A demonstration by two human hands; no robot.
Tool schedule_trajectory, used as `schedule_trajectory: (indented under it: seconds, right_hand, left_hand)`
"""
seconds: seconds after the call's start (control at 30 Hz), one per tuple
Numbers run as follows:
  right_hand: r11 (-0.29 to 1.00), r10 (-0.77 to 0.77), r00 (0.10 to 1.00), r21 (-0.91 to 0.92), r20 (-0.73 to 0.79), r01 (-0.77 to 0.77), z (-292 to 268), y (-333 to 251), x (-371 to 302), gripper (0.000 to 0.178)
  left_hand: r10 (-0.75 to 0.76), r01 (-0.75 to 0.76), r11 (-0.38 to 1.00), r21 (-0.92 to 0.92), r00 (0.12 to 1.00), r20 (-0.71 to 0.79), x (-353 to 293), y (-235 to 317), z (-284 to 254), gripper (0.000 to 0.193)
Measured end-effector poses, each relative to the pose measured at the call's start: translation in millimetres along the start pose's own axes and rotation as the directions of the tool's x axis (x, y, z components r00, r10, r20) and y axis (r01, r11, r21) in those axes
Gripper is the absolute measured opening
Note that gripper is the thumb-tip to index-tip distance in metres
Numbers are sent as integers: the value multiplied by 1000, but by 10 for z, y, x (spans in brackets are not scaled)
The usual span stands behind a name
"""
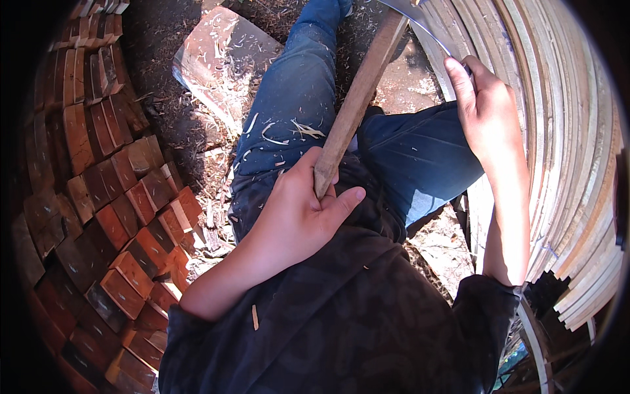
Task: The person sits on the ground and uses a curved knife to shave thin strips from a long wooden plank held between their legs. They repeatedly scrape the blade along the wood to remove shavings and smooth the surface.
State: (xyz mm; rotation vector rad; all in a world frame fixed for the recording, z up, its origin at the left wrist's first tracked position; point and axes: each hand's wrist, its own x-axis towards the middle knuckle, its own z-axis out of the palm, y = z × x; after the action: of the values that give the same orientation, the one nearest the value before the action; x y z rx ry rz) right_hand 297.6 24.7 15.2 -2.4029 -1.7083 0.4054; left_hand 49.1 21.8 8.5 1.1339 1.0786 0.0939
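My left hand is wrapped round the near end of a squared wooden stick, its thumb stretched out to the right. The stick slants away over my lap, up and to the right, to the top of the view. My right hand grips a long-bladed knife, whose handle is mostly hidden in the fist. The grey blade runs up and left from that fist, over or beside the stick's far end. Whether it touches the wood I cannot tell.
Cut wood pieces with reddish ends are stacked on my left. Long pale slats form a pile close by my right arm. Shavings lie on my jeans, on the ground and on a flat slab at the far left.
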Motion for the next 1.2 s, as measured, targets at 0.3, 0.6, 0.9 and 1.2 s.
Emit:
schedule_trajectory:
  seconds: [0.3,0.6,0.9,1.2]
  right_hand:
    - [965,-126,960,-257,-250,59,300,115,10,35]
    - [946,-133,991,-302,-27,119,-192,102,93,34]
    - [982,47,996,178,73,-59,-18,196,120,40]
    - [964,-123,972,-257,-199,69,174,232,111,40]
  left_hand:
    - [18,-7,992,-128,996,90,28,15,-39,27]
    - [-6,18,994,-105,994,111,43,72,10,28]
    - [57,-57,998,10,998,5,-6,67,-19,26]
    - [44,-39,996,-80,997,65,54,91,-20,25]
